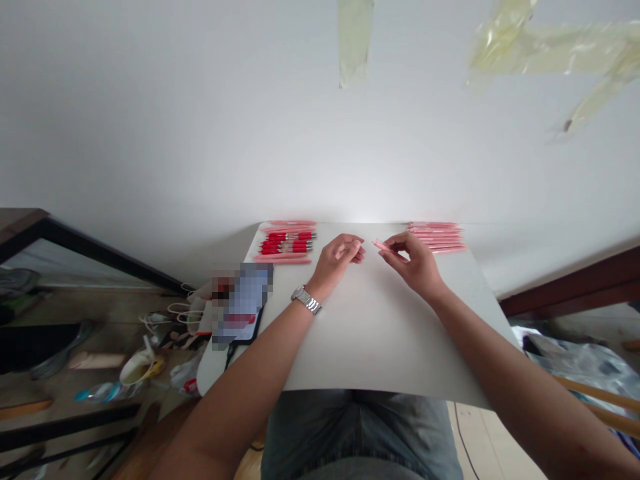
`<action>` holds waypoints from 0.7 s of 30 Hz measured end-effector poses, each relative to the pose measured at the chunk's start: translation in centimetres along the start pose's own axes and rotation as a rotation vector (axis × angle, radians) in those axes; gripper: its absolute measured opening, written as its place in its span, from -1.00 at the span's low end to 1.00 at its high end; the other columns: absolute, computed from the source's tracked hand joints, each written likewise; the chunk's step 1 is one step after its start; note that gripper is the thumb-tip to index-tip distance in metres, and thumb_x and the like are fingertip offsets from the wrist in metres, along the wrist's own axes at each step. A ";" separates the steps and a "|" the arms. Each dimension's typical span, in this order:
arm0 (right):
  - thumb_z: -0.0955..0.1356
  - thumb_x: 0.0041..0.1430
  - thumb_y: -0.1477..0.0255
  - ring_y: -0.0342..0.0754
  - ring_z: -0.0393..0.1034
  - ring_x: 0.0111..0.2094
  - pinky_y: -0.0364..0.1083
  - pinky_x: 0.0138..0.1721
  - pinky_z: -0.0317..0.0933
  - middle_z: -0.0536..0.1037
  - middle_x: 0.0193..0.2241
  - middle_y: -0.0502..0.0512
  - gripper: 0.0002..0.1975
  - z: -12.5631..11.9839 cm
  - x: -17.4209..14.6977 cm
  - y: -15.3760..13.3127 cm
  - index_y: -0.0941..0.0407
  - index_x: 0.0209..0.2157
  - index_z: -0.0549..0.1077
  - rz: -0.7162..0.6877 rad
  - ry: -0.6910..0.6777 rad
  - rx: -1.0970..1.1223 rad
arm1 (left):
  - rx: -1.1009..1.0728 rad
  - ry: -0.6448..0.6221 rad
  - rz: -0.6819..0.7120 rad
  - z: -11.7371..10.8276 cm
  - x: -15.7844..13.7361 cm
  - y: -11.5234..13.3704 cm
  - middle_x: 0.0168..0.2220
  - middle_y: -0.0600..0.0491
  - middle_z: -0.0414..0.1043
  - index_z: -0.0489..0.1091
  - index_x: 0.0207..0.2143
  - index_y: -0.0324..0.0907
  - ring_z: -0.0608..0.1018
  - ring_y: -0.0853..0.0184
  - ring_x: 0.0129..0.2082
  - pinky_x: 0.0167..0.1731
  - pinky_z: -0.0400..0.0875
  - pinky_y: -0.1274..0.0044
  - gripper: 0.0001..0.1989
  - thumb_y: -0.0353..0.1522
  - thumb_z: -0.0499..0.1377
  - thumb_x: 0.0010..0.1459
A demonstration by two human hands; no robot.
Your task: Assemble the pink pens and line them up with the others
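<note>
My right hand (pixel 413 263) pinches a slim pink pen (pixel 383 246) between thumb and fingertips; most of the pen is hidden by the fingers, and its tip points left. Facing it across a small gap, my left hand (pixel 343 255) has its thumb pressed against curled fingers, and whatever may be in them does not show. Beyond my right hand lies a row of pink pens (pixel 435 238). To the left of my left hand are several red click pens (pixel 287 247) with silvery ends, with pale pink pens (pixel 285 259) along both sides of them.
A phone or tablet (pixel 245 303), its screen blurred out, rests on the left edge of the white table (pixel 380 340) with a cable. The table's back edge meets a white wall with tape strips (pixel 355 40). A cup (pixel 137 368) and clutter cover the floor at left.
</note>
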State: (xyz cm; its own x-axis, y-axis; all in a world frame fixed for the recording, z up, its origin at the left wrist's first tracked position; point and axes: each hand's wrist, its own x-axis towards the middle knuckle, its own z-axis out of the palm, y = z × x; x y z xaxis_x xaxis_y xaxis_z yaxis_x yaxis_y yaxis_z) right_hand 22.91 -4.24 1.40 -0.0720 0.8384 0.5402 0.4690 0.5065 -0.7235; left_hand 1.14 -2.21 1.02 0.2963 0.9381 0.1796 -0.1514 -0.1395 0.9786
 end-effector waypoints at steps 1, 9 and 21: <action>0.43 0.29 0.09 0.02 0.48 -0.28 0.07 -0.22 0.46 0.56 -0.30 0.10 -0.71 0.0 0.0 0.1 0.02 -0.20 0.46 -0.023 -0.019 -0.038 | 0.006 0.003 0.004 0.0 0.0 0.0 -0.26 -0.04 0.56 0.49 -0.08 -0.19 0.60 0.34 -0.29 -0.17 0.55 0.45 -0.59 -0.04 0.26 0.27; 0.39 0.34 0.16 0.02 0.46 -0.27 0.04 -0.24 0.47 0.50 -0.28 0.11 -0.79 0.1 0.1 1.2 0.01 -0.19 0.48 -0.097 -0.156 -0.104 | 0.075 -0.034 0.060 0.3 -0.2 0.1 -0.25 0.00 0.54 0.48 -0.14 -0.20 0.57 0.38 -0.30 -0.21 0.51 0.51 -0.65 -0.12 0.33 0.21; 0.37 0.37 0.22 0.03 0.46 -0.26 0.04 -0.22 0.43 0.51 -0.25 0.13 -0.83 -0.1 0.0 1.5 0.00 -0.16 0.49 -0.135 -0.194 -0.155 | 0.117 -0.072 0.061 0.2 -0.2 -0.6 -0.30 0.01 0.56 0.49 -0.17 -0.21 0.59 0.38 -0.30 -0.20 0.52 0.52 -0.69 -0.15 0.33 0.23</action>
State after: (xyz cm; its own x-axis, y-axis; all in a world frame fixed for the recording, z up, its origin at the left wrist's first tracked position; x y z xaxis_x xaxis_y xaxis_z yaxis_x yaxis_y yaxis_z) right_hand 23.68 -3.50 0.32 -0.3035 0.7958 0.5239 0.5714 0.5921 -0.5683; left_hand 1.36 -2.35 0.44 0.3572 0.9022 0.2416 -0.0619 -0.2352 0.9700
